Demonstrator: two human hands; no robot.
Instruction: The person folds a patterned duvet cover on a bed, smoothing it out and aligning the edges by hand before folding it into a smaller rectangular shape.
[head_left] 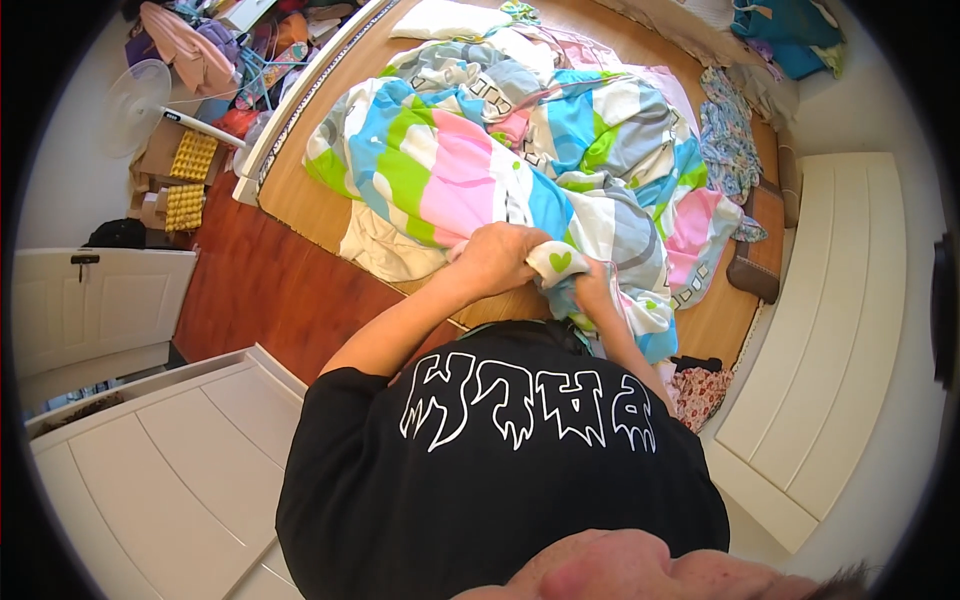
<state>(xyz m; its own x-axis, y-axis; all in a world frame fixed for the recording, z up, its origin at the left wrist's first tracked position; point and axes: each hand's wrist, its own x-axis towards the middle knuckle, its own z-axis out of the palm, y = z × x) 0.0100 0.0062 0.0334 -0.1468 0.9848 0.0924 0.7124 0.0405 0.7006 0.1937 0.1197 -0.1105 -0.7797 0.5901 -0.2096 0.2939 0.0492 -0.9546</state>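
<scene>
A large patterned duvet cover (470,180) in white, pink, green, blue and grey lies rumpled across the bed in front of me. My left hand (500,258) is closed round its near edge, the fingertips partly hidden by the cloth. Close by on the right, my right hand (594,288) grips the same edge, its fingers mostly hidden by fabric. Between the two hands a white fold with a green heart stands up. Part of the cover hangs down beside my right forearm.
The bed has a bare wooden surface (320,215), with cream cloth (385,245) at its near left. A brown cushioned block (757,240) and floral fabric (730,135) lie along the right side. At far left stand a fan (135,105) and yellow egg-crate-like trays (192,157).
</scene>
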